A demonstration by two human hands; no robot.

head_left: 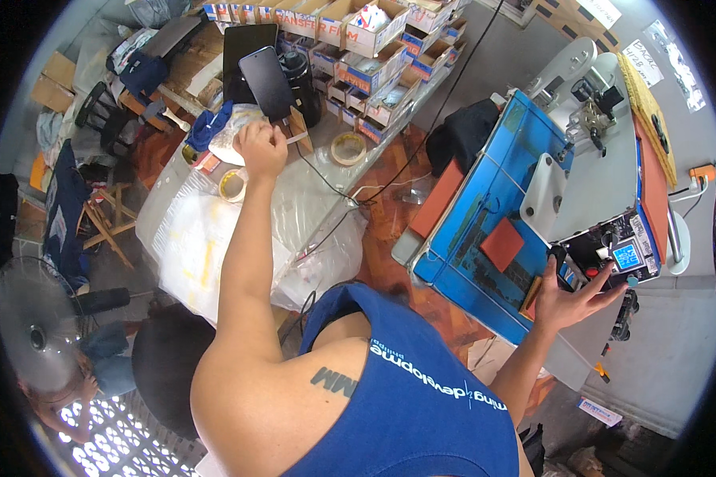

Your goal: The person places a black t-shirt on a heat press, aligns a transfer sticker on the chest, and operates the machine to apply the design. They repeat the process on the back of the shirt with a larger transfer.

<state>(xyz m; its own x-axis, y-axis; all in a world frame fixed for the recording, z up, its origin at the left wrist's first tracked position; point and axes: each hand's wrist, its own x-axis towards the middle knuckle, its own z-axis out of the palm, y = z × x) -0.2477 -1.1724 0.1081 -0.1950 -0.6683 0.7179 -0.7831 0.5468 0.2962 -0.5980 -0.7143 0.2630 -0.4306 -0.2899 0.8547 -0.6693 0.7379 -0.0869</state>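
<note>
My left hand [261, 149] is over the table with its fingers curled, just below a dark smartphone [266, 83] propped up. What the fingers hold, if anything, is hidden. A roll of tape [233, 186] lies beside that wrist, and another tape roll [348, 149] lies farther right. My right hand [569, 304] spreads its fingers at the control box [601, 254] of a blue heat press machine, near its lit blue display [626, 254]. The fingertips reach the front of the box. A reddish-brown square pad [502, 245] rests on the blue part of the machine.
Small cardboard boxes [366, 67] are stacked at the back of the table, with a black cylinder [298, 87] beside them. Clear plastic sheeting [326, 254] drapes the table's near side. A fan [40, 334] stands at left, near another person [107, 362]. A black cable [422, 147] crosses between table and press.
</note>
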